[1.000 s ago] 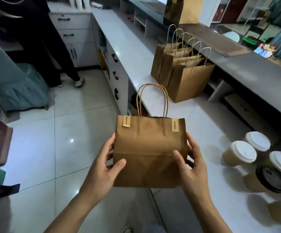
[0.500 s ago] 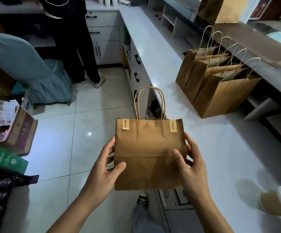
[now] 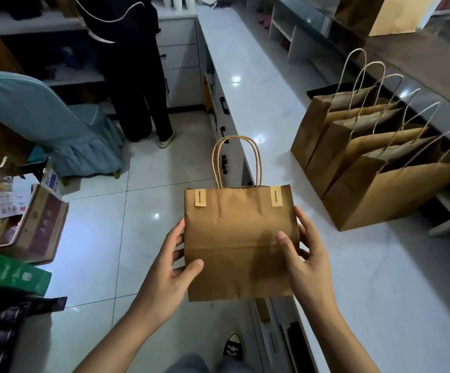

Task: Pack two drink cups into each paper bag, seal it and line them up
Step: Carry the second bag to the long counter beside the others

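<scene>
Both hands, left hand (image 3: 168,273) and right hand (image 3: 308,261), grip sealed paper bag (image 3: 241,243) by sides; open bags (image 3: 374,162) on counter (image 3: 379,278) right of hands.

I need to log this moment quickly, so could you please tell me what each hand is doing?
Left hand: holding the sealed paper bag by its left edge.
Right hand: holding the same bag's right edge.

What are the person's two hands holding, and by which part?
A sealed paper bag, gripped by its side edges: left hand on the left edge, right hand on the right.
</scene>
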The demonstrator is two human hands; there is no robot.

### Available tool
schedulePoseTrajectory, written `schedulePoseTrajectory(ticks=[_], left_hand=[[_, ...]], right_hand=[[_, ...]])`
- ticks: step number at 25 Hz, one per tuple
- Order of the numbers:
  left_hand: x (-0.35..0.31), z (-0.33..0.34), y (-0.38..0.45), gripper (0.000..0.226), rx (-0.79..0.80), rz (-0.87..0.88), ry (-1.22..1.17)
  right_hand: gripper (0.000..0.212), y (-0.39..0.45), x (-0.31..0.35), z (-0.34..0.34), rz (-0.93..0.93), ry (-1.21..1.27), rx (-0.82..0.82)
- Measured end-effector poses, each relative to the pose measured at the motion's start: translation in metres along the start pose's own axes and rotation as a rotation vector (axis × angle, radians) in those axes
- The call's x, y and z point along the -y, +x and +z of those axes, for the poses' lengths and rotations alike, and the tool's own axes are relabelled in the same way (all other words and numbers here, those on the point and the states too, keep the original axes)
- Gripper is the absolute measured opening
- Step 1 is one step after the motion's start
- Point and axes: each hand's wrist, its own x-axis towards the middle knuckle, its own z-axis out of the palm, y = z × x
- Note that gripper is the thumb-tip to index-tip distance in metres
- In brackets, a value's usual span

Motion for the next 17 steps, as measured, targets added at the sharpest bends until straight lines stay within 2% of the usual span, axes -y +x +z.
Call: schedulePoseTrajectory(ticks=[10, 17], left_hand=[[-0.015, -0.010, 0.079, 0.068, -0.002, -0.015, 0.026], [-0.023, -0.040, 0.174, 0.073, 0.024, 0.035, 0.040]], right_hand=[[0.055, 0.073, 0.007, 0.024, 0.025, -0.012, 0.003], [0.056, 0.143, 0.028, 0.074, 0.030, -0.046, -0.031]])
